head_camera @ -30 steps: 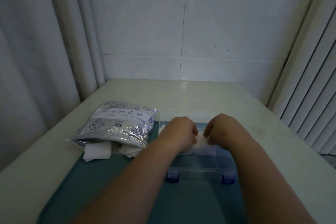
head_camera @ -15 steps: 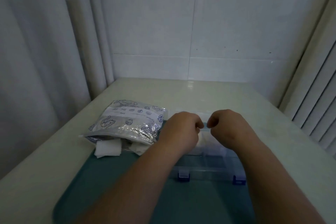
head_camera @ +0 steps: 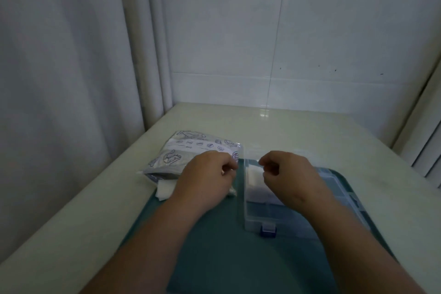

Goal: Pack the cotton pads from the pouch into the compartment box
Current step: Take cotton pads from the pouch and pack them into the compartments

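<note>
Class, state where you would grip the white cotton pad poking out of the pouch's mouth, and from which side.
Probably pinch the cotton pad at its free near-left corner, coming from the near side: that end lies bare, its far end is under the pouch, and the left hand covers its right.

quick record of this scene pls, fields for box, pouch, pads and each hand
compartment box: clear, blue latch on near side, on teal tray
pouch: printed, flat, left of the compartment box
pads: one white pad in the box's far left compartment; loose pads at the pouch's near end
left hand: fingers curled, over the pouch's right end; hold unclear
right hand: fingers curled, over the box's far left; hold unclear
</note>
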A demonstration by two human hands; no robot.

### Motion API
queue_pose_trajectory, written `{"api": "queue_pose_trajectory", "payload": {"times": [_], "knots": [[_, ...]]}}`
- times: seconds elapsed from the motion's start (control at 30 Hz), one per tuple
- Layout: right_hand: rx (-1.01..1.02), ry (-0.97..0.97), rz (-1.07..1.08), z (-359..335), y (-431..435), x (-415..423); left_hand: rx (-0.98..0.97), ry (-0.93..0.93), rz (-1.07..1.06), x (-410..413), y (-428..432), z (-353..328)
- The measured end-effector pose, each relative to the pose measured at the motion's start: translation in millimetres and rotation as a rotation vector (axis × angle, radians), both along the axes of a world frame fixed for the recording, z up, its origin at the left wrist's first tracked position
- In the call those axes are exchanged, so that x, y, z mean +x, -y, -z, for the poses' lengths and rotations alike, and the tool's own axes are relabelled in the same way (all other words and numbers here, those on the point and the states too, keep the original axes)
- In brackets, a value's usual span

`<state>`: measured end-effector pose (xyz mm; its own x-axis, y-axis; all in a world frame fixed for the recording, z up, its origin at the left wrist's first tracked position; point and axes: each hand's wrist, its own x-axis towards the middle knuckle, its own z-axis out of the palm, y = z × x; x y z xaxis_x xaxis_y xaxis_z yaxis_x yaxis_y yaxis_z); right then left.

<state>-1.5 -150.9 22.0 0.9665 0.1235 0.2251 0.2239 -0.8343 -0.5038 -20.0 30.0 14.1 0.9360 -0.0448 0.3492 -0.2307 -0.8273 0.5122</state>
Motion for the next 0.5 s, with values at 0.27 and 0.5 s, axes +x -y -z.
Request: {"api": "queue_pose_trajectory", "payload": {"times": [0.27, 0.5], "knots": [[-0.049, 0.042, -0.142, 4.3, -30.8, -15.6, -0.188, 0.013, -0.171, -4.6, -43.6, 4.9], [-0.209, 0.042, -0.263, 9.0, -36.5, -14.1, -0.291, 0.207, -0.512, 7.6, -77.4, 19.2]]}}
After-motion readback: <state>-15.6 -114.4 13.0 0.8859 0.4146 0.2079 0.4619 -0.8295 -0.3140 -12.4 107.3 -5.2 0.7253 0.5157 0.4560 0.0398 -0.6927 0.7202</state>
